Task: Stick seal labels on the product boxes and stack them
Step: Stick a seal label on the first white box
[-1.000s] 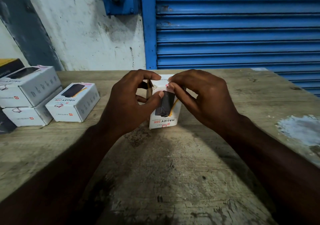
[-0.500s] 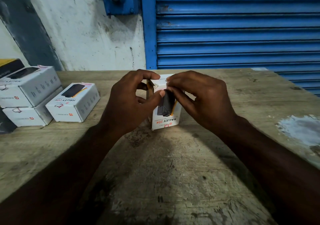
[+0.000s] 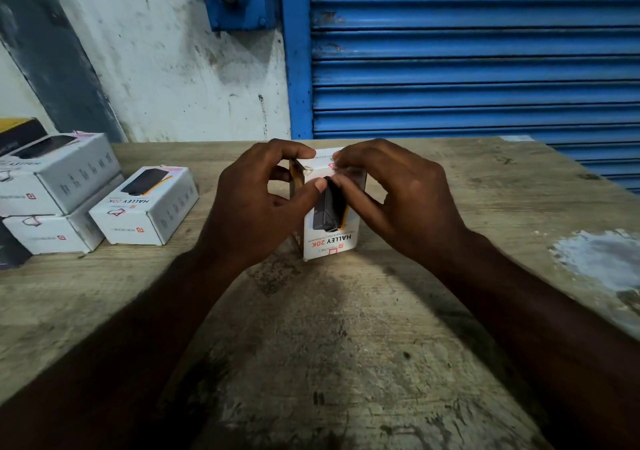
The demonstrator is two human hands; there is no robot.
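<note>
A white cardboard product box [image 3: 329, 242] stands upright on the worn wooden counter [image 3: 346, 345] between both hands. The left hand [image 3: 256, 204] grips its top left corner. The right hand [image 3: 398, 200] pinches its top front edge. Stacked white boxes [image 3: 59, 186] sit well left of the left hand.

A white cardboard product box [image 3: 329, 242] stands on end mid-table on the worn wooden table [image 3: 346, 345]. The left hand [image 3: 256, 207] grips its left side, thumb on the printed front. The right hand [image 3: 398, 193] pinches the top edge at a small red-outlined seal label [image 3: 333, 166]. At far left sits a stack of two matching white boxes [image 3: 59, 179], with a third white box [image 3: 149, 207] just to its right.
</note>
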